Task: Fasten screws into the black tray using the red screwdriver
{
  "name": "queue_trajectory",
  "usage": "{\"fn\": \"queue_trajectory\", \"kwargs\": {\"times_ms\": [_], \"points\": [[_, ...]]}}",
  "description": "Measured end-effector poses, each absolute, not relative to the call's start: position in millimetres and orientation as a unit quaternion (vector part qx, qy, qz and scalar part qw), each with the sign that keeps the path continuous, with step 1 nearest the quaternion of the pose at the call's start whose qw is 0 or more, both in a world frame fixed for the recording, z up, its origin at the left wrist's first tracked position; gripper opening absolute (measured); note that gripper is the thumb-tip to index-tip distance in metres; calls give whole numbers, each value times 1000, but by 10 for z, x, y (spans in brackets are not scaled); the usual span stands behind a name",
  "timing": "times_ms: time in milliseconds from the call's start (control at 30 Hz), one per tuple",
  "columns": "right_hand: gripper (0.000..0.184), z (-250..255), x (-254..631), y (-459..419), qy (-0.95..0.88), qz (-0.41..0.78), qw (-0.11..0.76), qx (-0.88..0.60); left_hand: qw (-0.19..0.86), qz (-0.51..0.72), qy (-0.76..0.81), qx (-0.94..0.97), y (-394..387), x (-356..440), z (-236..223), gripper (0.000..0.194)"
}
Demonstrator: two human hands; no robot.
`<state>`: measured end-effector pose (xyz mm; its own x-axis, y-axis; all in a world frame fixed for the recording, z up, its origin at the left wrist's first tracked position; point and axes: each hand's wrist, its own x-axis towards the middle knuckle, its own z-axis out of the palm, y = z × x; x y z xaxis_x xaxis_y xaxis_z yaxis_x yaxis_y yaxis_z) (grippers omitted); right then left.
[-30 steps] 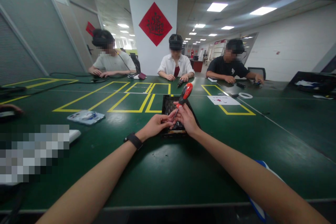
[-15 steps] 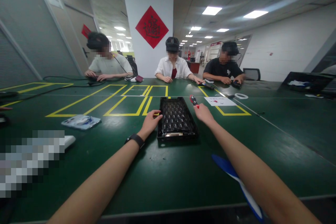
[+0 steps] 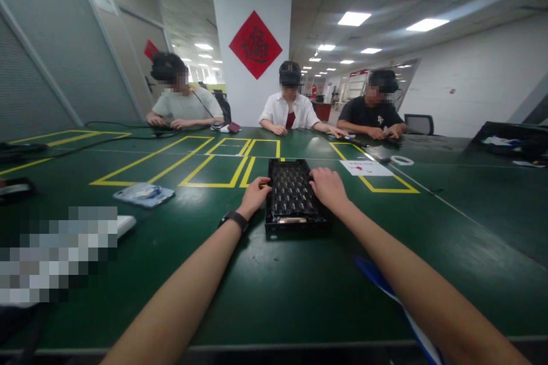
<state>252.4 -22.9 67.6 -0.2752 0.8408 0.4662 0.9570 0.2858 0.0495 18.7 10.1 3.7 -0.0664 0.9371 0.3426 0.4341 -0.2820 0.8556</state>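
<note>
A black rectangular tray-like case lies on the green table in front of me, its inside filled with rows of clear, shiny shapes. A pale strip shows at its near end. My left hand is closed at the left rim, thumb and fingertips against the side. My right hand is at the right rim, fingers curled over the edge. Its palm side is hidden, and the screwdriver it held is out of sight, so I cannot tell whether it is still in the hand.
Yellow tape outlines mark the green table. A phone-like pale object lies left; a white sheet and a tape ring lie right. A blue-and-white item is under my right forearm. Three people sit opposite.
My right hand has turned and come in against the case's right rim; the red-and-black screwdriver in it no longer shows. The left hand stays at the left rim. The view has shifted slightly.
</note>
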Motion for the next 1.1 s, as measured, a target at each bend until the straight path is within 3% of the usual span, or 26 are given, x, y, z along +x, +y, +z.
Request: {"fn": "queue_trajectory", "kwargs": {"times_ms": [100, 233, 433, 567, 733, 1100], "points": [[18, 696, 2274, -158, -874, -114, 109, -460, 262, 493, 535, 634, 97, 178, 49, 30], [12, 657, 2134, -6, -896, -47, 68, -437, 255, 495, 530, 640, 83, 169, 52, 29], [15, 654, 2227, -41, -895, 17, 124, -429, 242, 494, 532, 644, 57, 190, 63, 28], [13, 654, 2304, -215, -873, 172, 211, -405, 205, 478, 550, 653, 21, 212, 73, 28], [21, 649, 2403, -360, -848, 315, 211, -370, 161, 460, 570, 661, 5, 238, 88, 27], [23, 677, 2492, -345, -894, 286, 132, -319, 167, 463, 567, 660, 5, 248, 87, 27]]}}
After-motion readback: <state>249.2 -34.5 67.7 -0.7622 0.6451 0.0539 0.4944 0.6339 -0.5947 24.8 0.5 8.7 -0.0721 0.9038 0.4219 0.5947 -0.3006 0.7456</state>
